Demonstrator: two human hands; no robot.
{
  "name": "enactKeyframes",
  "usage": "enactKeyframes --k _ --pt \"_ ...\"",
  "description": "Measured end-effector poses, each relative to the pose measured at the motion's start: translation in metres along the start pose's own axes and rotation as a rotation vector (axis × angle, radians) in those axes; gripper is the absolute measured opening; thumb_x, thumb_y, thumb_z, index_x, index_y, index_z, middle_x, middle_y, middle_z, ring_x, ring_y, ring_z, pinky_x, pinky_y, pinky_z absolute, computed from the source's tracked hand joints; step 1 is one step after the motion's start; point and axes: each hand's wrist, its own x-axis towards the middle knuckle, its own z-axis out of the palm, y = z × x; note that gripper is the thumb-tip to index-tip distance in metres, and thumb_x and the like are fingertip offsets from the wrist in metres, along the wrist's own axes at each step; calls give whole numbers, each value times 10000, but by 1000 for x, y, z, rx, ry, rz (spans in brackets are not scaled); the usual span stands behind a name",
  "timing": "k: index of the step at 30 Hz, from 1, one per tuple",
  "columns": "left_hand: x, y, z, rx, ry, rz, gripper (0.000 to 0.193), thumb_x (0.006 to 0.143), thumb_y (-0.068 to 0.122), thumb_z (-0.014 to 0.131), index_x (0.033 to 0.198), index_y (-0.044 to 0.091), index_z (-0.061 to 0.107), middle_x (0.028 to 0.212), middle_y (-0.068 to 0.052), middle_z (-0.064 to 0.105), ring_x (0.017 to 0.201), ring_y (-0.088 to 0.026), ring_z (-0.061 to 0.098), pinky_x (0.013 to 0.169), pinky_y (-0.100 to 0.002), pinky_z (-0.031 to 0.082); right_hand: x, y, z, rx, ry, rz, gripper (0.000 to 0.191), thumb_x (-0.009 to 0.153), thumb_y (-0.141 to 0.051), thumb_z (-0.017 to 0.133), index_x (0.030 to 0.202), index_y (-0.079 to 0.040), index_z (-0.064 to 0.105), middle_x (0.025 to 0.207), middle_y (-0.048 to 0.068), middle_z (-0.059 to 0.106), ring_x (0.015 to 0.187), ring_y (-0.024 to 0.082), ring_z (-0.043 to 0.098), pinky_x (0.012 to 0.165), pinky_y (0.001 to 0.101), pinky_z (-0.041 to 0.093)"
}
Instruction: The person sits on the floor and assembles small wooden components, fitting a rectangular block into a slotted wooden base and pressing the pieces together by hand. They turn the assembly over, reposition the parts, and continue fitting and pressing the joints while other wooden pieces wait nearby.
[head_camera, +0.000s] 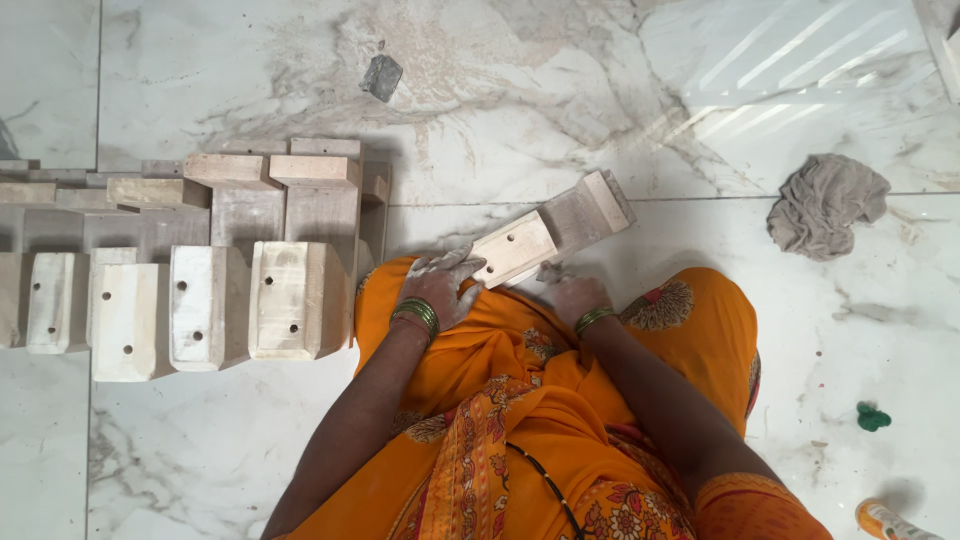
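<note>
Hands (505, 290) on pale wooden block (552, 230).

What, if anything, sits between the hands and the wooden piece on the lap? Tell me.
Nothing visible does. The left hand lies directly on the near end of the wooden piece, fingers over its pale drilled face. The right hand sits at its lower edge; whether it touches is unclear. The row of wooden pieces lies apart.

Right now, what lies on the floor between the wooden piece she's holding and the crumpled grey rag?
Nothing: in the head view, only bare marble floor stretches between the wooden piece and the grey rag.
</note>
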Motion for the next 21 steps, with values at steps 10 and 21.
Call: enactKeyframes --k 10,21 --pt "0 -1 2 3 17 8 446 966 464 539 1388 325 583 1580 66 411 1398 -157 442 1206 -447 248 0 10 10 -303 272 -130 347 1028 -205 357 1252 -80 591 808 77 728 620 180 718 500 321 593" --pt "-1 -2 2 -31 28 6 458 964 454 538 1398 314 585 1575 41 424 1385 -207 459 1203 -461 246 -6 20 -17 -50 342 106 430 1027 -193 385 1419 -194 561 885 102 750 764 279 735 682 450 588"
